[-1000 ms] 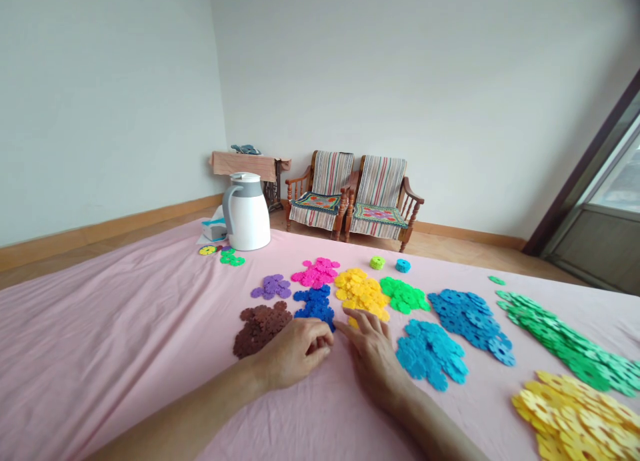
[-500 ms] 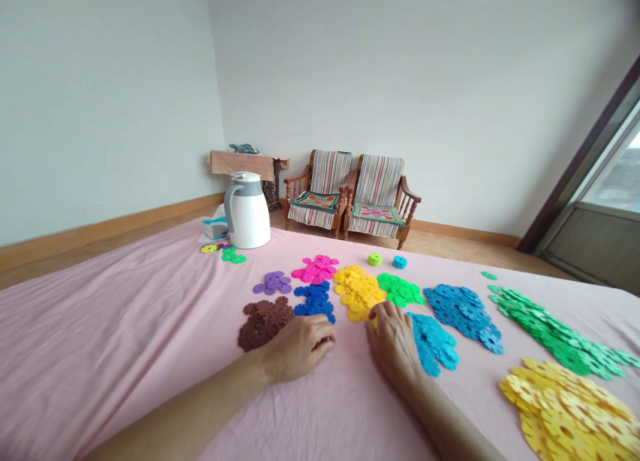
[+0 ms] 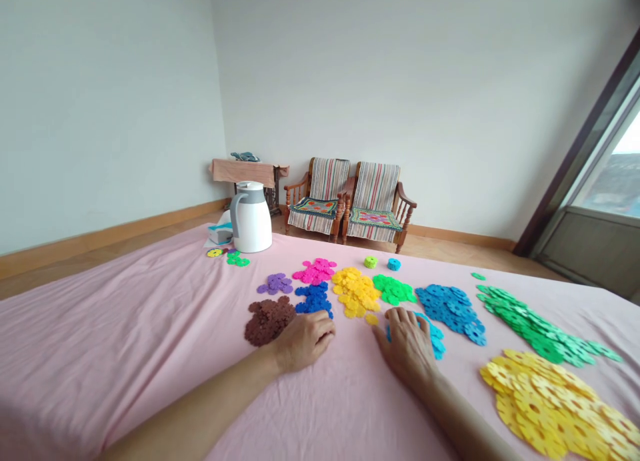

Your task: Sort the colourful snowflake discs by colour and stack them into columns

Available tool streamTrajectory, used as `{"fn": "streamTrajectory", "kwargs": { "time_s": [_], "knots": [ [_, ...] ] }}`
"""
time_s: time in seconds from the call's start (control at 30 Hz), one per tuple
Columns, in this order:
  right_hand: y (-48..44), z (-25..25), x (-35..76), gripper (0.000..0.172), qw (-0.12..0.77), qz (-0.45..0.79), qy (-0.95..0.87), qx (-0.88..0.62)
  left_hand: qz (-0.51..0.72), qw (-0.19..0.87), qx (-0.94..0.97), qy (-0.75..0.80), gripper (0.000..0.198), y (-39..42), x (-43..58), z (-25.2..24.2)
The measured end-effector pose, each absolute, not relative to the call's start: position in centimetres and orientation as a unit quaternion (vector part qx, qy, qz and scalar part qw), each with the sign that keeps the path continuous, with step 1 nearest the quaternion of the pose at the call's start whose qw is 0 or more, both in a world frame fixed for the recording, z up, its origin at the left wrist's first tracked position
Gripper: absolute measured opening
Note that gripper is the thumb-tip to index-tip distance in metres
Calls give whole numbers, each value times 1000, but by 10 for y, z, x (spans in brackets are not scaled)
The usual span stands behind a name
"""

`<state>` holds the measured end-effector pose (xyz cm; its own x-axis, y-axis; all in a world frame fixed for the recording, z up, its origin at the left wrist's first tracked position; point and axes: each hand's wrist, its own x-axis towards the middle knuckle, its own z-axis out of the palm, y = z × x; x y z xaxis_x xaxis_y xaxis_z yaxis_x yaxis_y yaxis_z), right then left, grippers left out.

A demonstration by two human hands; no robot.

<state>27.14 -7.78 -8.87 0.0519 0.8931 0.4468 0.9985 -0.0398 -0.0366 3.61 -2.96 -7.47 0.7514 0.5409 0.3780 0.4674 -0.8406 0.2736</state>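
My left hand (image 3: 301, 341) rests on the pink cloth (image 3: 125, 354) with its fingers curled in, just in front of the dark blue discs (image 3: 313, 300) and beside the brown discs (image 3: 269, 319). What it holds, if anything, is hidden. My right hand (image 3: 409, 344) lies flat with fingers spread over the light blue discs (image 3: 434, 337), covering most of that pile. A single yellow disc (image 3: 371, 319) lies loose next to its thumb, below the yellow pile (image 3: 355, 292).
More sorted piles lie behind: purple (image 3: 275, 285), pink (image 3: 315, 271), bright green (image 3: 393, 289), blue (image 3: 451, 303), a long green row (image 3: 535, 324) and a big yellow heap (image 3: 555, 401). A white jug (image 3: 251, 217) stands far left. Two wooden chairs (image 3: 350, 204) stand by the wall.
My right hand has slid right, from the yellow pile's edge onto the light blue discs. The left hand has stayed curled by the dark blue pile. The camera has tilted up slightly.
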Motion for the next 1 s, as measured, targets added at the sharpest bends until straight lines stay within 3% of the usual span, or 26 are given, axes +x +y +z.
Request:
{"fn": "streamTrajectory", "kwargs": {
  "time_s": [0.8, 1.0],
  "knots": [
    [-76, -80, 294, 18, 197, -153, -646, -721, 252, 27, 920, 299, 18, -35, 36, -73],
    [-71, -86, 297, 23, 198, -146, -643, -725, 244, 21, 920, 304, 20, -33, 35, -75]
  ]
}}
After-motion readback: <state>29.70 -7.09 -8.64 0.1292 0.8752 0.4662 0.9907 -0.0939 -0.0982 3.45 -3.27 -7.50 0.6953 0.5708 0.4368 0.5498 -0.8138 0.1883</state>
